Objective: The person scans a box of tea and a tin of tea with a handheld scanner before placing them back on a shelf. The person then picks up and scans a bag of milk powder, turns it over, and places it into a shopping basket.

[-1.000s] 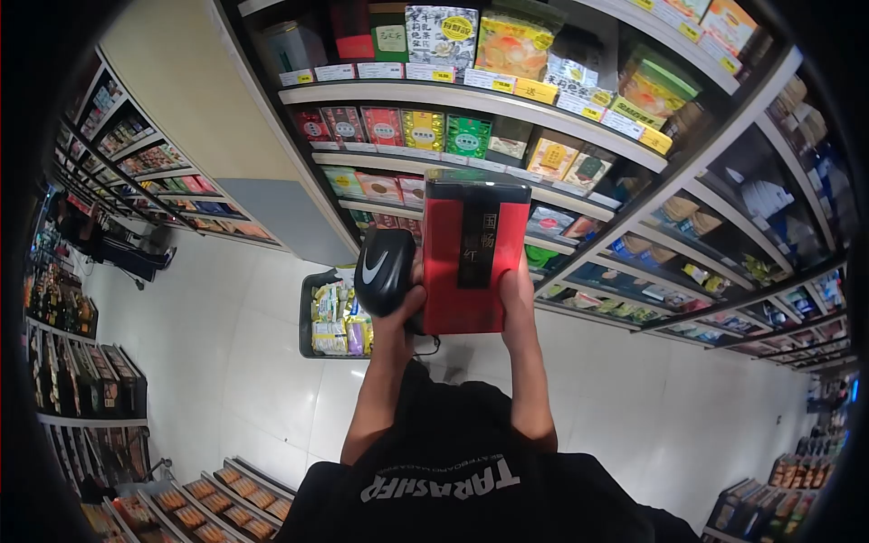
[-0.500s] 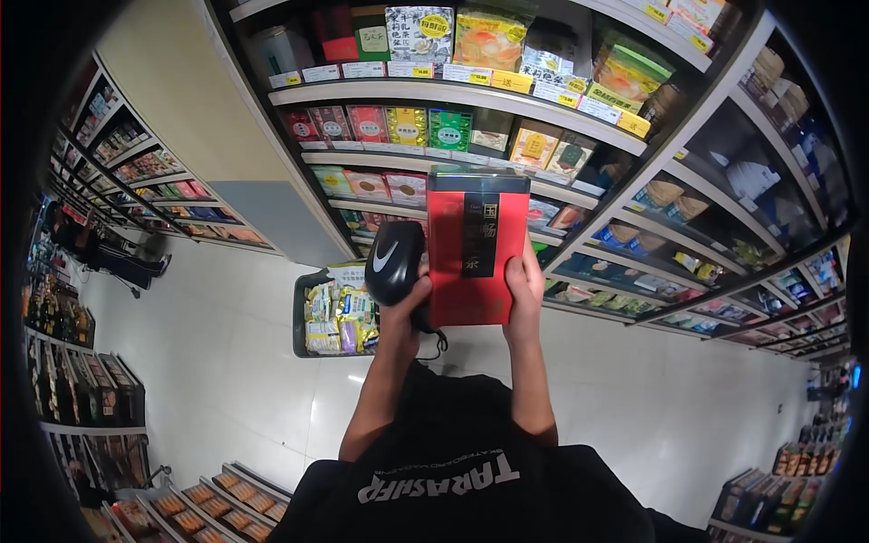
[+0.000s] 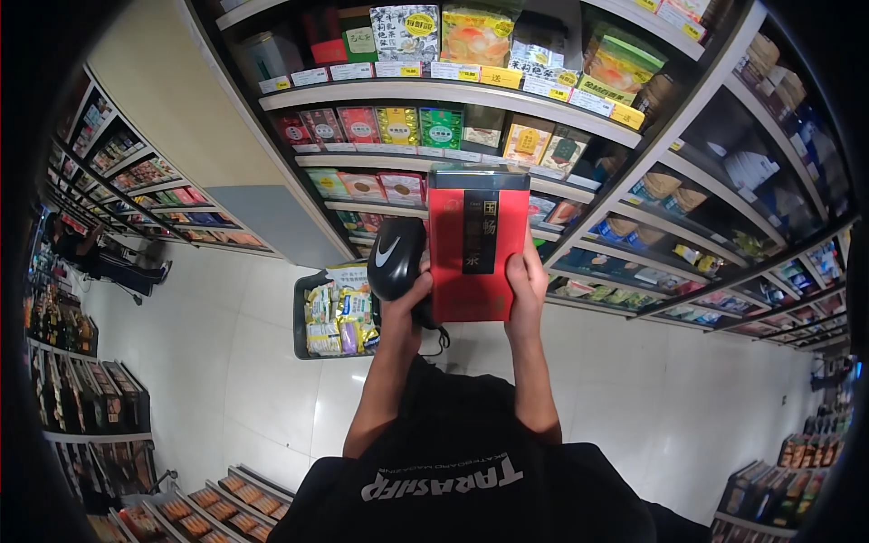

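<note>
Black short-sleeved T-shirt [image 3: 471, 489], white block lettering across chest; forearms bare.

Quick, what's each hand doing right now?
Left hand: closed on a black scanner.
Right hand: holding the red box.

Two hands show: the left hand [image 3: 409, 303] and the right hand [image 3: 525, 291]. They hold one red box [image 3: 477, 242] at about 12 o'clock and one black scanner [image 3: 395, 259] at its 9 o'clock. One basket [image 3: 300, 319] of packets stands on the floor at 9 o'clock. On the nearest shelf [image 3: 434, 93] above, five upright packs [image 3: 360, 125] in a row can be counted; farther ones blur.
</note>
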